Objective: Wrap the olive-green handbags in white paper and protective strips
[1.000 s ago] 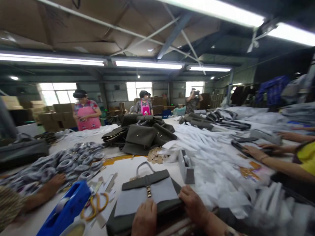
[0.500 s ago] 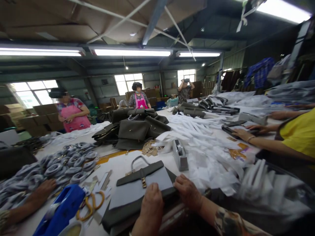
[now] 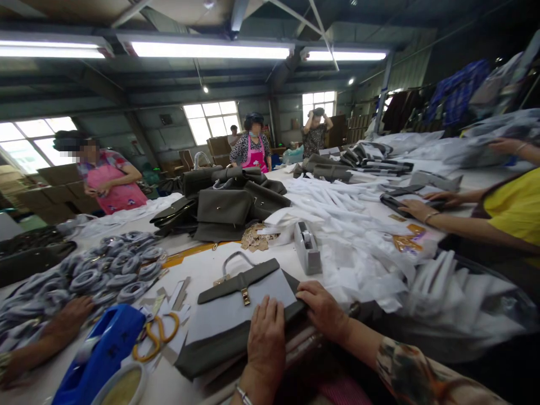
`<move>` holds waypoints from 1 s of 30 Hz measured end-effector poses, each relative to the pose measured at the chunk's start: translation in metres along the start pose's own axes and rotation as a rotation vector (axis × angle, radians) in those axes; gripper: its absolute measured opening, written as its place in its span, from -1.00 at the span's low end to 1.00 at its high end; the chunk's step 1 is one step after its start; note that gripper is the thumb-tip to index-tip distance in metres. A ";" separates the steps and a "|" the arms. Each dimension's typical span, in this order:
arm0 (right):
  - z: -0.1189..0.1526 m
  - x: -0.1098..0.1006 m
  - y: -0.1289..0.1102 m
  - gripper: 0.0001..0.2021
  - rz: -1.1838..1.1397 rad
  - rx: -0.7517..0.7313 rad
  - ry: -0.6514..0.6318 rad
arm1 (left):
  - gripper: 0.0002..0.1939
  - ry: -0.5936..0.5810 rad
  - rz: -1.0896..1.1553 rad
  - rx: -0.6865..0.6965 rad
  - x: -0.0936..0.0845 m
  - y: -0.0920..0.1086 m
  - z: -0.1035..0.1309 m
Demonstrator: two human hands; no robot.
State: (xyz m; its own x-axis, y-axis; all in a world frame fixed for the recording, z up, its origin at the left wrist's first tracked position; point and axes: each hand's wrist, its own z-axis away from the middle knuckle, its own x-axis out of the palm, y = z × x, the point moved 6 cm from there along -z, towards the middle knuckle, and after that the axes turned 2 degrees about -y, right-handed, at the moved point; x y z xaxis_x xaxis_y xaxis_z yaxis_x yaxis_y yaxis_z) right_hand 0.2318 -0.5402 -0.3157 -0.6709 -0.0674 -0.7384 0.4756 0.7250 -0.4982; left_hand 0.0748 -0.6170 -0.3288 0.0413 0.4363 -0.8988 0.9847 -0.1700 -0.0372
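A dark olive handbag (image 3: 228, 343) lies before me at the table edge, its clasp strap and grey handle toward the far side. A white sheet (image 3: 228, 318) covers much of its front, under the gold clasp (image 3: 245, 296). My left hand (image 3: 268, 332) rests on the sheet and the bag's near edge, fingers stretched out flat. At the bag's right side, my right hand (image 3: 323, 309) has its fingers bent over the edge and grips it; the thumb is partly hidden.
Left of the bag lie orange-handled scissors (image 3: 156, 337), a blue tape dispenser (image 3: 101, 354) and coiled grey handles (image 3: 88, 278). A co-worker's hand (image 3: 71, 318) is among them. Beyond are a grey tape dispenser (image 3: 307, 250), stacked bags (image 3: 223, 214) and white wrapping (image 3: 354, 253). Co-workers stand around.
My left hand's fingers have gone from curled to stretched flat on the sheet. My right hand stays at the bag's right edge. The view has tipped slightly downward.
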 end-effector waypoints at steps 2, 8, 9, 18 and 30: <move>0.002 -0.001 0.012 -0.40 -0.072 0.168 0.007 | -0.49 0.012 0.002 0.016 0.006 -0.001 0.002; -0.008 0.001 0.035 -0.63 -0.233 0.558 -0.270 | -0.49 -0.160 -0.011 0.059 -0.005 -0.003 -0.011; -0.012 -0.002 0.036 -0.71 -0.243 0.560 -0.293 | -0.49 -0.169 -0.012 0.055 -0.009 -0.003 -0.012; 0.007 -0.021 0.032 -0.81 -0.121 0.744 -0.103 | -0.53 -0.232 0.027 0.061 -0.015 -0.008 -0.019; 0.012 -0.004 0.006 -0.89 -0.093 0.665 -0.105 | -0.51 -0.251 0.030 0.054 -0.019 -0.008 -0.020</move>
State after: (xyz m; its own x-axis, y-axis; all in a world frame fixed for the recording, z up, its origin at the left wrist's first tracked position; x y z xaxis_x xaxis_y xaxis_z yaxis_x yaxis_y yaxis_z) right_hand 0.2446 -0.5443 -0.3209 -0.6831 -0.1993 -0.7026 0.6900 0.1392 -0.7103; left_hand 0.0694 -0.6058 -0.3029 0.0208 0.1986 -0.9799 0.9729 -0.2299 -0.0259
